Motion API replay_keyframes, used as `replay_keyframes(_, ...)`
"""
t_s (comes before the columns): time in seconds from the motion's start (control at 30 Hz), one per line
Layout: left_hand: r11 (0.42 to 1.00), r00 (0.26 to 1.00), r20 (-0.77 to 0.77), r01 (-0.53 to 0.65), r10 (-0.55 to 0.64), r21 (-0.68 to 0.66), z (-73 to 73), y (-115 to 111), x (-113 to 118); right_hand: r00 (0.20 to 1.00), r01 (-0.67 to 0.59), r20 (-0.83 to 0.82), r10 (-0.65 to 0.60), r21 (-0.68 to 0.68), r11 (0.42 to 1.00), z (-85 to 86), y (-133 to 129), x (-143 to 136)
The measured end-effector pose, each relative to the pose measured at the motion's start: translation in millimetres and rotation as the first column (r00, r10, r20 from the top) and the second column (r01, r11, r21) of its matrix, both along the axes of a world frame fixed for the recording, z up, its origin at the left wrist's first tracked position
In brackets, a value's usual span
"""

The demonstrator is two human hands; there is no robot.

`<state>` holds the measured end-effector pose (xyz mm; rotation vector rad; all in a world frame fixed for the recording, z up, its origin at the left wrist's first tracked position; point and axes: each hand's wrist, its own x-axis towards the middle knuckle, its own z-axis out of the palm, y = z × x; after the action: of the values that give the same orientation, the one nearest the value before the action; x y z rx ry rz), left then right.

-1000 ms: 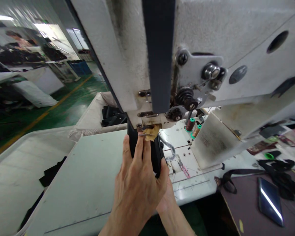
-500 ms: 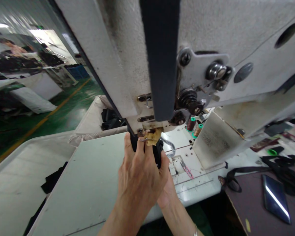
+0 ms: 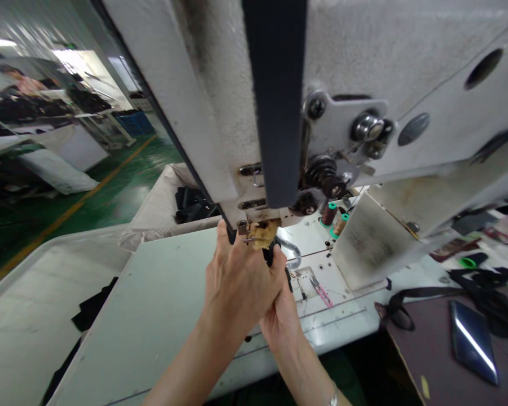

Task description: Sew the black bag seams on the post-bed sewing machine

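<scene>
Under the sewing machine head [image 3: 364, 67], right at the needle end, one black strap piece [image 3: 271, 255] is pinched between two hands, and only a sliver of it shows between the fingers. One left hand [image 3: 241, 276] comes up from below with its back to the camera, fingers curled into a closed grip on the piece, knuckles just under a tan wad [image 3: 260, 232] stuck to the machine's lower edge. One right hand [image 3: 281, 316] sits beneath and partly behind it, thumb raised against the same piece; its grip seems closed on it too, though the left hand covers most of the fingers. Both forearms rise steeply from the lower edge of the view, and the wrists nearly touch.

One wide dark strap [image 3: 277, 101] hangs down the front of the machine. Two thread spools [image 3: 334, 217] stand behind on the pale bench [image 3: 161, 304], one tweezers-like tool [image 3: 320, 291] lies near the needle plate, and one white bin [image 3: 169, 203] of black pieces sits at the far left edge. One phone [image 3: 474, 344] lies on a dark board to the right, beside loose black webbing [image 3: 482, 282].
</scene>
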<state>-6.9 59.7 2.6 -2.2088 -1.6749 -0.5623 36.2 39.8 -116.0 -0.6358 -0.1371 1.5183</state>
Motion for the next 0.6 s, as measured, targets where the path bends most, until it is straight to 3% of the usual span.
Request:
replay_keyframes(0.13, 0.992, 0.992, -0.012, 0.121, -0.122, -0.028, 6.7, -9, -19, 0.992, -0.087, -0.104, 0.073, -0.14, 0.986, -13.5, -28, 8)
replay_keyframes(0.2, 0.966, 0.966, -0.027, 0.259, -0.259, -0.015, 11.8, -16, -34, 0.986, -0.141, 0.056, 0.159, -0.235, 0.962, -25.2, -49, 16)
replay_keyframes(0.27, 0.921, 0.921, -0.048, 0.389, -0.387, 0.016, 16.9, -21, -48, 0.928, -0.13, 0.314, 0.203, -0.24, 0.962, -28.7, -64, 26)
replay_keyframes(0.33, 0.876, 0.877, -0.051, 0.481, -0.479, 0.04, 21.2, -22, -58, 0.854, -0.038, 0.51, 0.101, -0.132, 0.991, -18.2, -66, 36)
replay_keyframes(0.4, 0.841, 0.843, -0.05, 0.538, -0.536, 0.053, 23.9, -21, -63, 0.813, 0.067, 0.578, -0.075, 0.036, 0.997, 2.7, -55, 45)
replay_keyframes(0.5, 0.793, 0.793, -0.113, 0.607, -0.599, 0.053, 24.1, -21, -67, 0.757, 0.055, 0.623, -0.195, 0.236, 0.97, 32.0, -32, 50)
replay_keyframes(0.6, 0.76, 0.749, -0.203, 0.649, -0.63, 0.036, 20.8, -23, -71, 0.717, 0.036, 0.653, -0.242, 0.313, 0.949, 40.5, -21, 47)
